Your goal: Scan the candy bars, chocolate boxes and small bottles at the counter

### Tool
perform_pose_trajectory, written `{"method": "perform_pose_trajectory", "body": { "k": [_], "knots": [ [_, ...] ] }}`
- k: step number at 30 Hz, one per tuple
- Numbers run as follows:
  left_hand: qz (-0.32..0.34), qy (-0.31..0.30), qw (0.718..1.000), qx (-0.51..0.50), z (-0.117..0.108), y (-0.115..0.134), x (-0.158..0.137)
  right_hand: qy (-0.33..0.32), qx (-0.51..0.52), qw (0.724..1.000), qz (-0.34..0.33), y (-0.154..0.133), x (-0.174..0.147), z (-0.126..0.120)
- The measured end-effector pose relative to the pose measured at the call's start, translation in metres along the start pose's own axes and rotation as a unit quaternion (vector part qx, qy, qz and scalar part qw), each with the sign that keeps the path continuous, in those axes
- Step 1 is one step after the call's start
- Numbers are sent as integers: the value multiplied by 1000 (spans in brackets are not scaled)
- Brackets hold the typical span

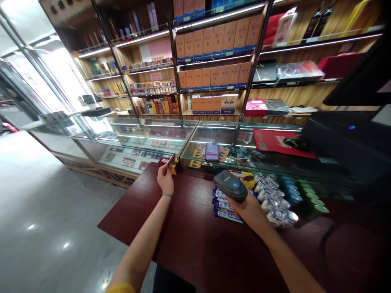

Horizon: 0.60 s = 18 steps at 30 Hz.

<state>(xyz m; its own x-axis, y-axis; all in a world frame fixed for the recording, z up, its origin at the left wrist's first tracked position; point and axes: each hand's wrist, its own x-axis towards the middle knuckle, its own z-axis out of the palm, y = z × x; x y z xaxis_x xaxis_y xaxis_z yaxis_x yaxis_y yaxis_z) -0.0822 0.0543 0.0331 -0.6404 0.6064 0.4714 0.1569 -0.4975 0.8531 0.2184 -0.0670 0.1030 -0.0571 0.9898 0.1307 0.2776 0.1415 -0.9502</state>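
Observation:
My left hand (pixel 165 180) is raised over the far left part of the dark red-brown counter (pixel 189 228), its fingers pinching a thin red packet (pixel 170 160) seen nearly edge-on. A small yellow item (pixel 174 168) shows just behind that hand. My right hand (pixel 244 205) is wrapped round the handle of a black barcode scanner (pixel 231 185), whose blue light is lit. Under the scanner lie several blue-and-white snack packets (pixel 224 208), partly covered by it and the hand. A yellow packet (pixel 248 179) sits just beyond the scanner.
Silver-topped cans (pixel 276 199), blue cans (pixel 291 189) and green cans (pixel 311 197) stand right of my right hand. Glass display cases (pixel 146 134) border the counter's far side. A red mat (pixel 275 142) bears a mouse (pixel 295 143). A dark monitor (pixel 360 73) looms at right.

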Motion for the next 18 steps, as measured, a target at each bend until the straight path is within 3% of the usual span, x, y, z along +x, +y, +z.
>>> {"method": "perform_pose_trajectory", "body": {
  "k": [4,8,13,18],
  "knots": [
    [109,-131,975,142,-28,-8,37,-6,17,1000,13,-6,-2,7],
    [176,-239,914,277,-42,-16,64,-4,1,1000,-10,-9,1,14],
    [223,-316,845,368,-47,-24,76,-13,-8,1000,-10,-5,2,21],
    [224,-363,814,393,-49,-31,80,-9,-8,1000,-4,-1,1,23]
  ]
}}
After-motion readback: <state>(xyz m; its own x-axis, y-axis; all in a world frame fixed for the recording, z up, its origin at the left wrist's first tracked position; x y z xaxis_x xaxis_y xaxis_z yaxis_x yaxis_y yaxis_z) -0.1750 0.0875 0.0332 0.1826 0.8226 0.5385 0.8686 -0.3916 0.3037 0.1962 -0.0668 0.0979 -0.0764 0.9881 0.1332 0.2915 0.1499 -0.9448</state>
